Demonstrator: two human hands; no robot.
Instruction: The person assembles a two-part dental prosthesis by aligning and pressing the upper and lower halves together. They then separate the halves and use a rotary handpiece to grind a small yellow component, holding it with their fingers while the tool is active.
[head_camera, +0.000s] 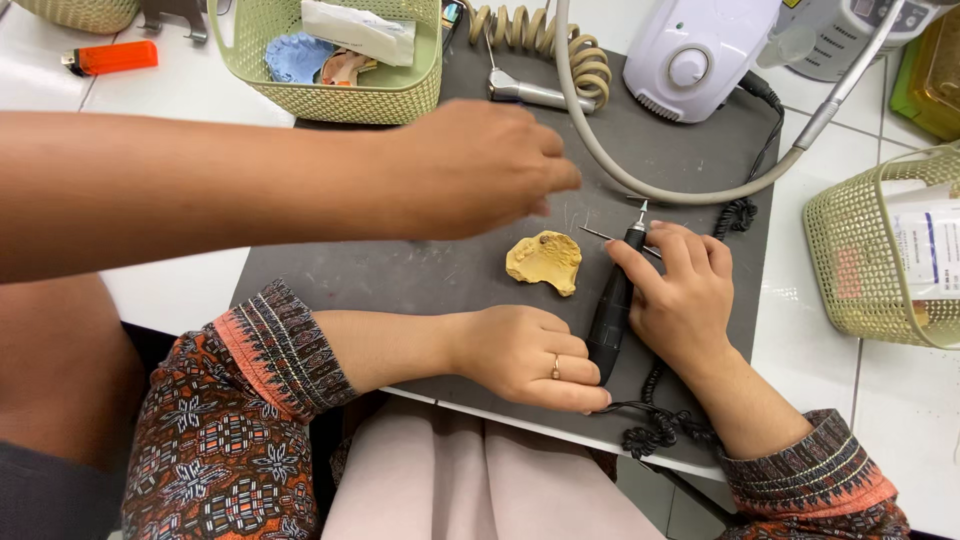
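- The left hand (530, 355) sits low at centre frame, fingers curled into a loose fist, forearm coming in from the lower left.
- The right hand (680, 295) lies right of centre, fingers bent in a grip, wrist angled toward the lower right.

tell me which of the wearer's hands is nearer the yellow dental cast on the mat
Left, narrowly. The left hand rests just below the yellow dental cast; the right hand sits to its right, beyond the black handpiece that both hands hold.
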